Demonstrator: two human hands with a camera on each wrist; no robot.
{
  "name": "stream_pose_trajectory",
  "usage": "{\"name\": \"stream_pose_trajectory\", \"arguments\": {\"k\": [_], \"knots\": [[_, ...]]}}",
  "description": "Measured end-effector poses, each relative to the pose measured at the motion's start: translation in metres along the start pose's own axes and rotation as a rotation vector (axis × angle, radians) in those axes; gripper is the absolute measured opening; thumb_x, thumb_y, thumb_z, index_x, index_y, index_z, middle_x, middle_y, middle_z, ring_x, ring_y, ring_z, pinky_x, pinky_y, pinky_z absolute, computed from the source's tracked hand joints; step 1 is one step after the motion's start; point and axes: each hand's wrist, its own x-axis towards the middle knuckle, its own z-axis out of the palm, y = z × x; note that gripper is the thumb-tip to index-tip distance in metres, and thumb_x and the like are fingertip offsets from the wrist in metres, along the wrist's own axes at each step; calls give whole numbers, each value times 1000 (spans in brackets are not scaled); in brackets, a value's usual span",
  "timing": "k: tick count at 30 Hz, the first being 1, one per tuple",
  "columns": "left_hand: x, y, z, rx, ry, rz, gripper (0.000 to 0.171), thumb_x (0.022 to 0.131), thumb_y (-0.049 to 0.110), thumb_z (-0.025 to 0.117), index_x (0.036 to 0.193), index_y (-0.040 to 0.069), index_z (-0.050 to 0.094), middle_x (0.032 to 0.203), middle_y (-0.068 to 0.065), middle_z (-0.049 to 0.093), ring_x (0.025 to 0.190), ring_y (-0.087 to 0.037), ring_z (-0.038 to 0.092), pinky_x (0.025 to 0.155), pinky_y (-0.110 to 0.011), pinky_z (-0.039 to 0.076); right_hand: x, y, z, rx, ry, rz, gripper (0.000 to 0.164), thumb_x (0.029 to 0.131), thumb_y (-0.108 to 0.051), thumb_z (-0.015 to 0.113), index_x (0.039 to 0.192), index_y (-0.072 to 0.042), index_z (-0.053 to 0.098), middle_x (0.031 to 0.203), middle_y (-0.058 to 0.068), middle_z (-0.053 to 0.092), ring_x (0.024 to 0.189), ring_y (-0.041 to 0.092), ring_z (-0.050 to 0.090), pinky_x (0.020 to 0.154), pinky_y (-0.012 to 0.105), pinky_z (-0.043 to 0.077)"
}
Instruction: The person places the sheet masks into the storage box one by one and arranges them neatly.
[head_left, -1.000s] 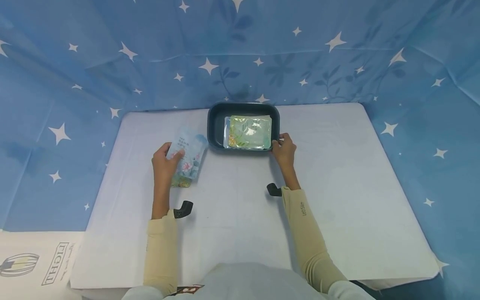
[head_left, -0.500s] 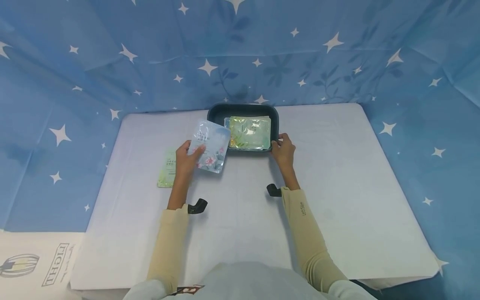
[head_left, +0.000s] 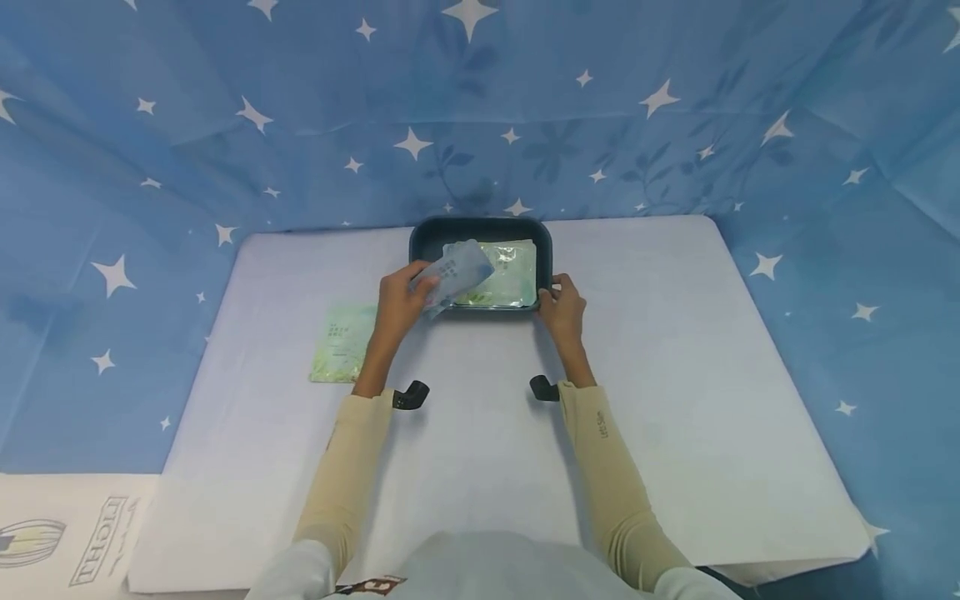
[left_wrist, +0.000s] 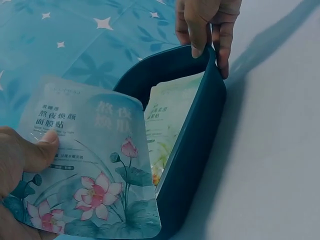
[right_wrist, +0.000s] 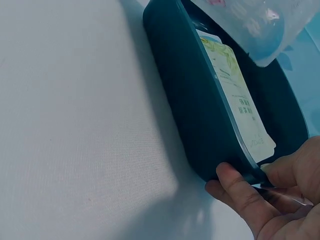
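Note:
My left hand (head_left: 402, 302) pinches a blue face mask packet (left_wrist: 95, 170) printed with pink lotus flowers, thumb on its front. The packet is tilted over the left part of a dark teal tray (head_left: 545, 258). Inside the tray lies a stack of packets, with a green face mask packet (head_left: 506, 271) uppermost. At the tray's near right corner, my right hand (head_left: 562, 310) grips the rim between thumb and fingers, as the right wrist view shows. Another green face mask packet (head_left: 341, 346) lies flat on the table beside my left wrist, partly covered by it.
The white-covered table (head_left: 675, 433) ends at a blue star-patterned curtain (head_left: 480, 108), and the tray stands close to that back edge. A pale printed sheet or bag (head_left: 67, 533) is at the lower left, beside the table.
My left hand has lifted the blue packet off the green one on the left and carried it right, over the tray. My right hand has stayed on the tray's corner.

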Motion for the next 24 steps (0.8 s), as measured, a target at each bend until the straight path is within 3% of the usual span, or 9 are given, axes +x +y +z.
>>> {"name": "stream_pose_trajectory", "arguments": {"k": [6,12,14,19,21,24], "knots": [[9,7,10,42,5,55,25,89,16,69,106,-1,73,99,-19,74,73,-32,70,77,-44,55,-5,-4,2,5,-6,-1,28,97,-7,54,123,4,54,118,30,65,91,36,72,70,38,60],[25,16,22,59,-14,105,26,87,21,72,103,1,75,99,-18,75,88,-32,71,82,-45,54,-4,-7,1,-6,10,-14,27,98,-8,53,123,2,54,117,30,66,81,36,73,67,38,59],[30,16,27,59,-35,96,26,86,20,73,103,1,75,99,-16,75,89,-30,71,83,-42,54,-4,-6,1,-6,13,-17,27,98,-8,53,123,2,55,116,30,66,80,36,73,67,38,59],[32,11,40,47,-94,39,24,85,20,75,102,3,75,98,-14,75,72,-25,71,75,-37,56,-5,-2,0,1,-3,-30,27,97,-7,54,122,3,56,112,29,68,79,35,73,69,39,59],[30,9,44,37,-100,24,23,85,20,75,101,4,75,98,-13,75,73,-25,71,77,-38,56,-6,-1,-1,-1,-7,-34,27,97,-7,54,122,3,56,112,29,68,79,34,74,69,39,59],[29,6,48,59,-83,9,22,86,19,75,102,5,75,100,-12,75,89,-26,70,85,-40,54,-7,-2,-3,-3,-1,-36,26,98,-7,54,122,3,56,112,28,68,80,34,74,68,40,59]]}}
